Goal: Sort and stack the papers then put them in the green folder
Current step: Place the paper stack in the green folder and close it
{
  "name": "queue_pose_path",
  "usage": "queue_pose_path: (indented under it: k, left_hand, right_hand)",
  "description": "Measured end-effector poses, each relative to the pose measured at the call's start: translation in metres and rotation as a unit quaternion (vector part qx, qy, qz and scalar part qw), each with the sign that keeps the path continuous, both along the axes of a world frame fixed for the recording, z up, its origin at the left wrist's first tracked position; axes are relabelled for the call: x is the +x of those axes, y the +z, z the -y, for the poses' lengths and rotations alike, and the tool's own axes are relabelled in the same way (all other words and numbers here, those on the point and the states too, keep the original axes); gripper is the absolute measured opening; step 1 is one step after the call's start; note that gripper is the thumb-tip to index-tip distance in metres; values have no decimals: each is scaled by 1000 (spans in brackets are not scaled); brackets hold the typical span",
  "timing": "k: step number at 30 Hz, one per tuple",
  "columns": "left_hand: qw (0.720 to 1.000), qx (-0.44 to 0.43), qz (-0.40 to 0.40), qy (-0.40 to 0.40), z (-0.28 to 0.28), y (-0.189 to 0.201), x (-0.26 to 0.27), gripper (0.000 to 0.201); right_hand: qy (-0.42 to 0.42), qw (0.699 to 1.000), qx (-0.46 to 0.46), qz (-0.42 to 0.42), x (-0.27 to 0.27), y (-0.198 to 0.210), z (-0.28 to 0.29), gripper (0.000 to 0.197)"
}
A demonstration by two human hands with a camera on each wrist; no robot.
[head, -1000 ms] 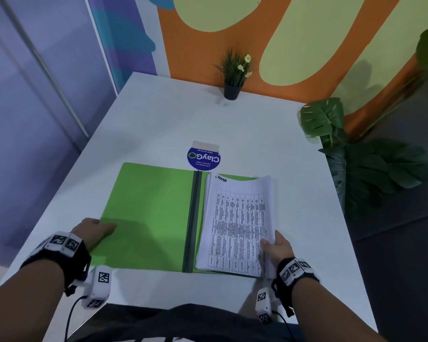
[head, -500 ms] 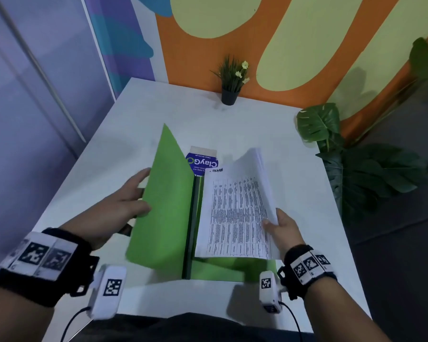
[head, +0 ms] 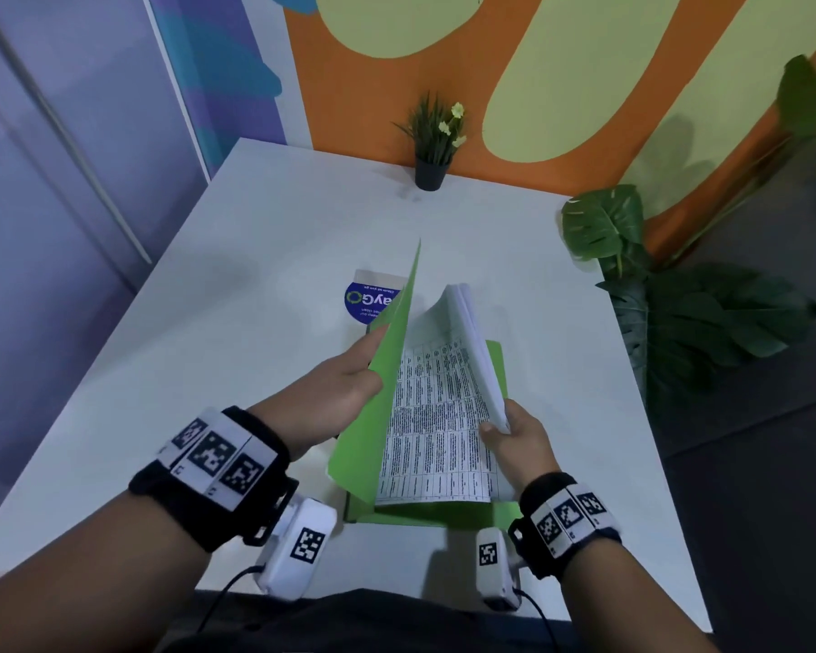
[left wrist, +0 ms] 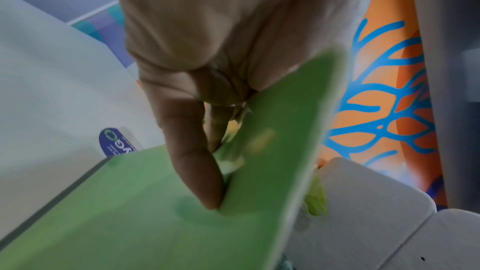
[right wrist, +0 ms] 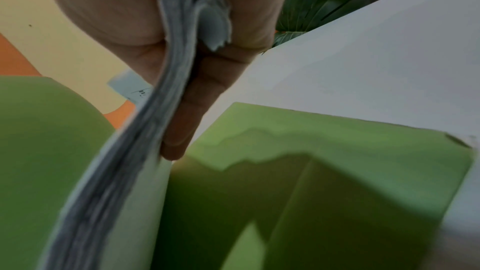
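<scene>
White tabletop (head: pixel 236 351) against an orange and yellow painted wall, small potted plant (head: pixel 433 142) at the back. Left hand (head: pixel 345 384) has its fingers (left wrist: pixel 192 151) pinching the raised front cover of the thin green card folder (head: pixel 387 398), which stands half shut. Inside it sits the stack of printed white papers (head: pixel 436 417); right hand (head: pixel 514 440) grips their lifted right edge.

Bare room to left and right on the table (head: pixel 217 351)

The raised green folder (head: pixel 387 369) blocks the middle; a blue sticker (head: pixel 363 301) lies flat beyond it, a potted plant (head: pixel 432 148) stands at the far edge.
</scene>
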State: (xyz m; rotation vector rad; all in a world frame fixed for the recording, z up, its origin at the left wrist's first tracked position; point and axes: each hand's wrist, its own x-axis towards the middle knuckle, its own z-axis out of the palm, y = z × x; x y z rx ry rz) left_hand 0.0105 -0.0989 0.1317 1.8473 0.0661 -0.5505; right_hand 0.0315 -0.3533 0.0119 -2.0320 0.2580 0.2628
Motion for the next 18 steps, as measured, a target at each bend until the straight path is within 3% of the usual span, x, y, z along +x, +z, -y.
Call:
queue_pose_path:
  k: [8, 13, 16, 18]
  left_hand:
    - [999, -28, -14, -28, 22, -15, 7, 74]
    - [998, -34, -16, -40, 28, -22, 8, 77]
    - [998, -26, -14, -54, 32, -21, 9, 76]
    - [998, -15, -14, -61, 34, -20, 10, 74]
  right_hand:
    - [8, 999, -36, -29, 2, -12, 5, 16]
    - [22, 995, -53, -82, 6, -24, 10, 45]
    - [52, 991, -60, -110, 7, -20, 12, 46]
    - [69, 988, -33, -134, 7, -16, 13, 58]
